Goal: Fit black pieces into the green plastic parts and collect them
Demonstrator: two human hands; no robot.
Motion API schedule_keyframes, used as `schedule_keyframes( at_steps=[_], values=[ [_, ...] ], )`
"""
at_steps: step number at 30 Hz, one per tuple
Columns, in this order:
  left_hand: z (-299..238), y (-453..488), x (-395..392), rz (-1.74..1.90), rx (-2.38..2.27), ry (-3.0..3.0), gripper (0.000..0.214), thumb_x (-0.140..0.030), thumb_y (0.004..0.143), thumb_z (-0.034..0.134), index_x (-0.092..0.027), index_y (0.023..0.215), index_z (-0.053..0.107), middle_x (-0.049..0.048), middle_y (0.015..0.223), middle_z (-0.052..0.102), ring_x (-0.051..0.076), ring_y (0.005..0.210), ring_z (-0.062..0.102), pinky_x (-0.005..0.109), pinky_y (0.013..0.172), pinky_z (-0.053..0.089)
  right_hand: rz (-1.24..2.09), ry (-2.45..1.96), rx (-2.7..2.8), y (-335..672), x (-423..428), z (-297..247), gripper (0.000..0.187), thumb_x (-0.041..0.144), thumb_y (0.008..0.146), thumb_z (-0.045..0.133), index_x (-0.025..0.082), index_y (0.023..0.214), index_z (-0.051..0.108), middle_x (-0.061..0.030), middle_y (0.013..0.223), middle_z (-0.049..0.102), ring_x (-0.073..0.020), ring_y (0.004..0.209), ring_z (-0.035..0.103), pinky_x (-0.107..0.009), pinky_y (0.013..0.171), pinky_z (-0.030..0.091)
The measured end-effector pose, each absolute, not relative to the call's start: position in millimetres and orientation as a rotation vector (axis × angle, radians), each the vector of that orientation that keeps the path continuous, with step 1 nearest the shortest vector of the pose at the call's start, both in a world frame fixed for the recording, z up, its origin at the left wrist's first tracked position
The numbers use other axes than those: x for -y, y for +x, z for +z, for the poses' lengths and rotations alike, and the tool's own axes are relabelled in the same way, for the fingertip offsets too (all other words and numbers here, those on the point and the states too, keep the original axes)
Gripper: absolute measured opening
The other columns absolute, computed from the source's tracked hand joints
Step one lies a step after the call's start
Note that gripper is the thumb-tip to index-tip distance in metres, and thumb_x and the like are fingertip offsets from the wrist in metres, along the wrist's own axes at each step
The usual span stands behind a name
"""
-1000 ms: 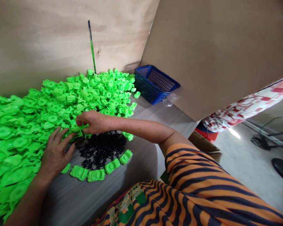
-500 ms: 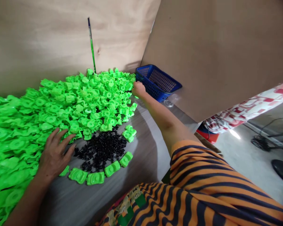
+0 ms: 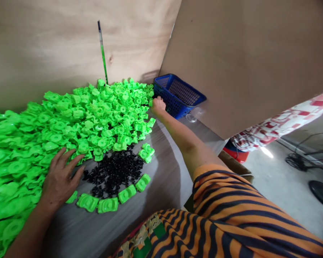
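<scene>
A wide heap of bright green moulded plastic pieces (image 3: 94, 122) spreads across the table. My left hand (image 3: 60, 177) lies at the heap's near edge, fingers spread and nothing gripped. Beside its fingertips is a pile of small black plastic parts (image 3: 118, 172). Several green pieces (image 3: 107, 205) form a curved row along the pile's near side, and another green piece (image 3: 146, 153) sits at its right. My right arm reaches far forward; my right hand (image 3: 158, 105) is closed at the heap's right end, close to the blue basket (image 3: 177, 104). Whatever its fingers hold is hidden.
A thin green-and-dark stick (image 3: 102, 53) stands upright behind the heap, against the wooden board. A clear round plastic piece (image 3: 191, 118) lies by the basket. To the right are a brown panel (image 3: 244, 64), patterned cloth (image 3: 282, 123) and a red object (image 3: 235, 152).
My right hand has shifted slightly down, and the small green piece that showed below it is no longer visible. My left hand keeps its place on the heap. The view has moved a little.
</scene>
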State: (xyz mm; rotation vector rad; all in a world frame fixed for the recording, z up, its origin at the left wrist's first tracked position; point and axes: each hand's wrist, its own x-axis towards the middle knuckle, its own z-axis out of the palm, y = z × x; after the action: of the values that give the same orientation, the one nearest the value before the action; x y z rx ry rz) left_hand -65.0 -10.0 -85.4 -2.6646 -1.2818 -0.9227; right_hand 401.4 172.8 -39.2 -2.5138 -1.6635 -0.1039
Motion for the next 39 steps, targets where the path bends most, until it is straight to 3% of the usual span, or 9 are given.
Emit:
schedule_keyframes(
  at_steps=[8, 11, 14, 17, 20, 25, 31, 35, 39],
  values=[
    [-85, -65, 9, -0.945, 1.310, -2.679, 0.031, -0.030, 0.099, 0.060, -0.026, 0.128, 0.068, 0.0153, 0.137, 0.063, 0.041, 0.150, 0.043, 0.064, 0.121, 0.042, -0.290, -2.459, 1.783, 407, -134, -48, 0.038, 0.009, 0.091, 0.049, 0.008, 0.126, 0.064, -0.0260, 0.138, 0.056, -0.0376, 0.134, 0.046, -0.053, 0.105, 0.047],
    [-85, -64, 9, -0.948, 1.295, -2.673, 0.031, -0.031, 0.099, 0.059, -0.024, 0.128, 0.067, 0.0172, 0.136, 0.062, 0.042, 0.149, 0.044, 0.065, 0.119, 0.042, -0.303, -2.458, 1.867, 410, -124, -47, 0.041, 0.014, 0.091, 0.058, 0.010, 0.132, 0.060, -0.0267, 0.136, 0.057, -0.0389, 0.132, 0.049, -0.054, 0.105, 0.049],
    [-86, -65, 10, -0.951, 1.294, -2.669, 0.031, -0.031, 0.099, 0.059, -0.023, 0.128, 0.067, 0.0180, 0.136, 0.062, 0.043, 0.149, 0.043, 0.066, 0.119, 0.042, -0.247, -2.533, 1.836, 411, -123, -42, 0.052, 0.020, 0.091, 0.068, 0.012, 0.140, 0.055, -0.0254, 0.141, 0.053, -0.0351, 0.128, 0.055, -0.047, 0.100, 0.054],
    [-86, -65, 10, -0.953, 1.296, -2.680, 0.030, -0.030, 0.099, 0.059, -0.024, 0.127, 0.067, 0.0170, 0.136, 0.062, 0.042, 0.150, 0.042, 0.066, 0.120, 0.041, -0.155, -2.581, 1.807, 411, -126, -37, 0.045, 0.021, 0.092, 0.067, 0.012, 0.136, 0.060, -0.0242, 0.145, 0.051, -0.0329, 0.125, 0.059, -0.042, 0.097, 0.057],
    [-86, -64, 10, -0.957, 1.303, -2.683, 0.031, -0.030, 0.098, 0.059, -0.025, 0.127, 0.067, 0.0159, 0.136, 0.062, 0.042, 0.149, 0.043, 0.065, 0.121, 0.040, -0.094, -2.600, 1.781, 410, -130, -33, 0.042, 0.023, 0.092, 0.067, 0.010, 0.132, 0.064, -0.0249, 0.145, 0.051, -0.0333, 0.123, 0.061, -0.043, 0.098, 0.057],
    [-85, -64, 10, -0.953, 1.310, -2.678, 0.033, -0.030, 0.098, 0.059, -0.027, 0.130, 0.066, 0.0153, 0.136, 0.062, 0.041, 0.150, 0.042, 0.064, 0.120, 0.042, -0.003, -2.603, 1.728, 408, -134, -29, 0.058, 0.029, 0.087, 0.077, 0.009, 0.139, 0.061, -0.0271, 0.144, 0.052, -0.0355, 0.124, 0.062, -0.046, 0.101, 0.056],
    [-83, -63, 11, -0.936, 1.312, -2.654, 0.029, -0.031, 0.099, 0.058, -0.025, 0.127, 0.067, 0.0158, 0.134, 0.063, 0.041, 0.149, 0.044, 0.063, 0.118, 0.044, -0.019, -2.621, 1.735, 406, -123, -24, 0.036, 0.018, 0.092, 0.066, 0.012, 0.128, 0.069, -0.0231, 0.149, 0.048, -0.0326, 0.122, 0.063, -0.041, 0.095, 0.057],
    [-81, -61, 11, -0.916, 1.293, -2.641, 0.028, -0.031, 0.100, 0.057, -0.021, 0.124, 0.067, 0.0181, 0.133, 0.063, 0.041, 0.148, 0.045, 0.063, 0.118, 0.045, -0.117, -2.593, 1.643, 403, -113, -22, 0.039, 0.021, 0.094, 0.064, 0.016, 0.133, 0.065, -0.0216, 0.145, 0.051, -0.0310, 0.117, 0.064, -0.040, 0.091, 0.057],
    [-81, -61, 11, -0.911, 1.298, -2.642, 0.028, -0.032, 0.100, 0.057, -0.020, 0.124, 0.068, 0.0180, 0.132, 0.064, 0.040, 0.148, 0.045, 0.061, 0.119, 0.043, -0.092, -2.573, 1.590, 402, -106, -10, 0.037, 0.016, 0.097, 0.050, 0.017, 0.129, 0.067, -0.0208, 0.138, 0.058, -0.0306, 0.109, 0.067, -0.039, 0.085, 0.055]
  ],
)
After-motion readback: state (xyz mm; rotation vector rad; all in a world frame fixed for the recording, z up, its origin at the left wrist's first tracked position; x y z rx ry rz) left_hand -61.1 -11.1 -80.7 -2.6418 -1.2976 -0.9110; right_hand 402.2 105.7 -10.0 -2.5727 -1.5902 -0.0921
